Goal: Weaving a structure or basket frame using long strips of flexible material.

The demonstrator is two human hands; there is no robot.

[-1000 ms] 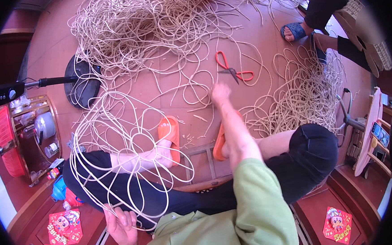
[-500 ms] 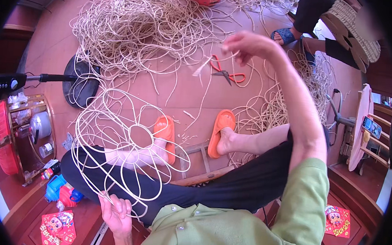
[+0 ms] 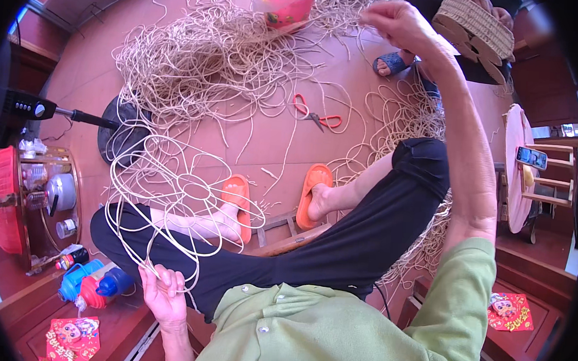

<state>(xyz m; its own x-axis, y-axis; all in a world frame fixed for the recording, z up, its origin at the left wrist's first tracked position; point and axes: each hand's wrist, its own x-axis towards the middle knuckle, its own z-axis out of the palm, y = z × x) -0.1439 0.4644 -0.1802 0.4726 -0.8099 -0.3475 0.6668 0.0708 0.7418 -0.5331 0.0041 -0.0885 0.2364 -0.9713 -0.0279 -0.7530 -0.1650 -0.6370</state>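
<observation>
My left hand (image 3: 165,292) is closed on the lower edge of an openwork piece of cream cord (image 3: 195,191), looped like petals around a ring in its middle. The piece lies over my left thigh and shin. Far forward and to the right, my right hand (image 3: 399,22) is raised with its fingers drawn together. Whatever those fingers hold is too small to make out. Red-handled scissors (image 3: 317,117) lie on the floor between the loose cord and my feet. A large tangled heap of cream cord (image 3: 210,60) spreads ahead of me.
A pink bucket (image 3: 286,8) stands behind the heap. Another person handles a woven basket-like piece (image 3: 474,26) at far right. More cord (image 3: 405,118) lies beyond my right leg. A black round fan base (image 3: 123,131) and a round-topped stool with a phone (image 3: 532,157) flank me.
My right hand has moved up and away, farther from the scissors. The looped cord piece has shifted slightly left and tilted, still in my left hand. The view has turned, showing more of the bucket.
</observation>
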